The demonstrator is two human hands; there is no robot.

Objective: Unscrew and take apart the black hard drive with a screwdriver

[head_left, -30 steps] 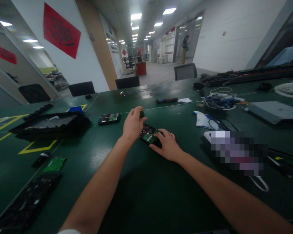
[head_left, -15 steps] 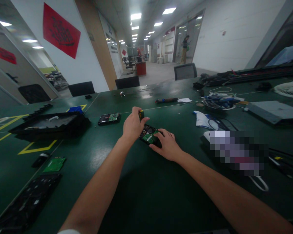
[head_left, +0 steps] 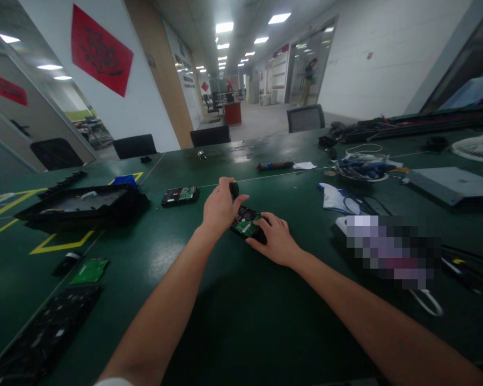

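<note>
My left hand is wrapped around the dark handle of a screwdriver, held upright over the far left end of a hard drive. The hand hides the screwdriver's shaft and tip. The drive lies on the green table with its green circuit board facing up. On its near right end, my right hand grips it with thumb and fingers. A second hard drive lies to the left, apart from my hands.
At left are a black tray-like casing, a loose green circuit board and a black panel. On the right lie a blurred-out object, a bundle of cables and a grey metal box. A person stands far back.
My left hand and its fingers have shifted slightly around the screwdriver handle, whose yellow part has turned out of view. My right hand and the hard drive stay nearly in place.
</note>
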